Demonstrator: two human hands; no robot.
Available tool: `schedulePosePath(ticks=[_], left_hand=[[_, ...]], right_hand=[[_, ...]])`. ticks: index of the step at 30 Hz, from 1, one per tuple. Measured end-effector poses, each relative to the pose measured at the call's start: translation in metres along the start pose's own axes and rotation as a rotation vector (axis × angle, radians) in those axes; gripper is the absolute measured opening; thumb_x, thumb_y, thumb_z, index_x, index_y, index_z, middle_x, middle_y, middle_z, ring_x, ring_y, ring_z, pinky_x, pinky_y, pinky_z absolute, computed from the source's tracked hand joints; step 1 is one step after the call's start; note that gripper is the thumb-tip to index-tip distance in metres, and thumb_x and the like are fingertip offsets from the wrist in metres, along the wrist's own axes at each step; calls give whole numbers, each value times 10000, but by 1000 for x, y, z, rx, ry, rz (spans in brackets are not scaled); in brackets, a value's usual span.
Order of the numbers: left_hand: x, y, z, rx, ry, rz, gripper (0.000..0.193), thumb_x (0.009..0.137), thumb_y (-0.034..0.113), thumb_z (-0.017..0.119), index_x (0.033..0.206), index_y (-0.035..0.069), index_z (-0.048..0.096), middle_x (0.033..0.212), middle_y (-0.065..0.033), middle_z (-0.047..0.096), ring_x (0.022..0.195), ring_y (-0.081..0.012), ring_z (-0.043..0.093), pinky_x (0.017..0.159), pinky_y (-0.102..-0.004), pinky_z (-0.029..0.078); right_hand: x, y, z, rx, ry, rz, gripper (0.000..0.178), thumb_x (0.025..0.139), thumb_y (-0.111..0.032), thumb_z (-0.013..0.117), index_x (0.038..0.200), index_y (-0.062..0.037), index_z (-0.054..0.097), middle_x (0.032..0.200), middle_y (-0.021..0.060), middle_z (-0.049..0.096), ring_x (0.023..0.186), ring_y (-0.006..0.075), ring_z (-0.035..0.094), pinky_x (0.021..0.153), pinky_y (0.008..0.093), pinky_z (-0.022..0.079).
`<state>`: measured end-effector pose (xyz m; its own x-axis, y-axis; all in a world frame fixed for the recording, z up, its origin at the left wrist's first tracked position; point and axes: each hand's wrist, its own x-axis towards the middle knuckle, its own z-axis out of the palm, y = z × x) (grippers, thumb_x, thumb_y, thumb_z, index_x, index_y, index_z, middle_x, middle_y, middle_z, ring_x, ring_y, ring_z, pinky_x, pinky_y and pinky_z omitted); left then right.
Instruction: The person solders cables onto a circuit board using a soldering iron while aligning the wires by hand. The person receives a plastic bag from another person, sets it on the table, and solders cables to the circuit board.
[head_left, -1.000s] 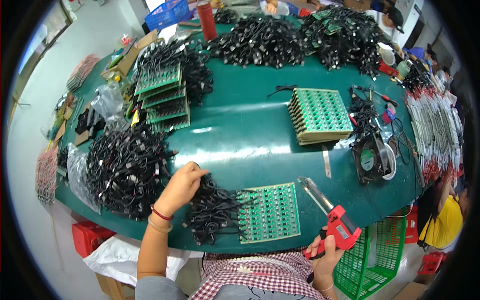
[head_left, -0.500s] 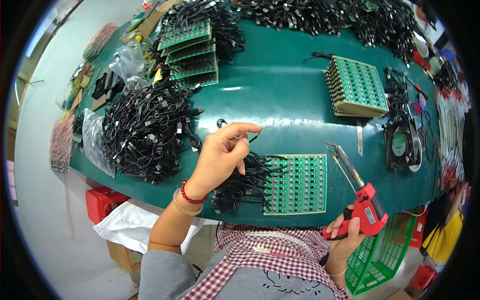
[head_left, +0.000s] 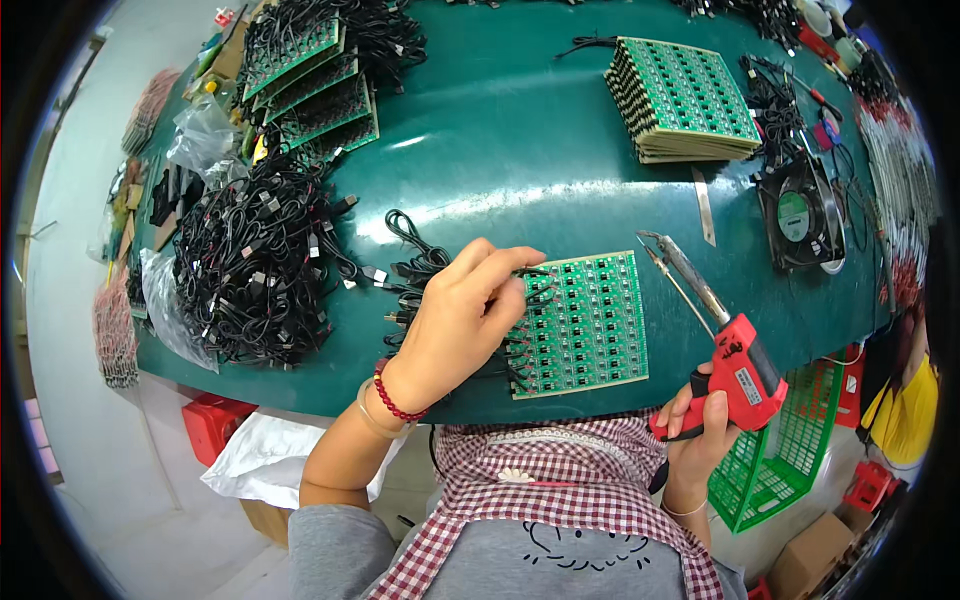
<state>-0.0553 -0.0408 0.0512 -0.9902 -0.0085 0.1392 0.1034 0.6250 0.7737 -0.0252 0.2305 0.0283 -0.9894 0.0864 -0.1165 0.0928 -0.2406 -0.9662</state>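
Note:
On the near edge of the table lies a green circuit board panel (head_left: 590, 320) with black cables joined along its left side. My left hand (head_left: 465, 315) is over that side, thumb and forefinger pinching the end of a black cable (head_left: 532, 270) at the panel's upper left corner. More of the black cables (head_left: 408, 265) spread out to the left, partly hidden by this hand. Right of the panel, my right hand (head_left: 700, 425) grips a red and black soldering gun (head_left: 745, 385). Its metal tip points up and left, apart from the board.
A stack of green panels (head_left: 685, 95) stands at the back right, near a metal strip (head_left: 704, 205) and a black fan (head_left: 800, 215). To the left is a heap of black cables (head_left: 250, 270), with cabled panels (head_left: 310, 100) behind. A green crate (head_left: 780, 450) stands below the table.
My left hand has moved right and down, bringing the cable end to the panel's upper left corner. The view has shifted. My right hand still holds the soldering gun.

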Motion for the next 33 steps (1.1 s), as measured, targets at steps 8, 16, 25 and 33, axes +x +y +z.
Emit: schedulePosePath(ticks=[8,16,25,33], left_hand=[[-10,1,33,219,-148,195,303,795,-16,634,1078,91,632,758,-79,504,608,-216,563,546,-330,465],[-10,-7,37,367,-195,256,299,688,0,657,940,156,692,727,-36,477,562,-188,556,474,-316,462],[-8,-19,40,371,-149,325,205,691,17,660,889,64,639,742,-50,490,591,-203,554,503,-326,451],[-1,-17,40,398,-173,376,257,681,5,622,935,39,639,749,-70,477,647,-221,542,551,-326,463]], right_hand=[[0,3,-10,-9,-22,4,397,948,-300,504,1138,44,448,626,76,514,415,98,420,422,256,434],[-4,6,-21,-7,-23,58,395,934,-274,521,1151,48,445,620,91,515,432,114,441,441,274,455],[-12,10,-25,-92,-96,126,411,939,-299,516,1153,43,440,599,95,504,422,115,433,432,275,449],[-21,17,-31,-190,-250,187,422,933,-303,526,1155,44,438,595,96,510,443,115,446,455,273,458]])
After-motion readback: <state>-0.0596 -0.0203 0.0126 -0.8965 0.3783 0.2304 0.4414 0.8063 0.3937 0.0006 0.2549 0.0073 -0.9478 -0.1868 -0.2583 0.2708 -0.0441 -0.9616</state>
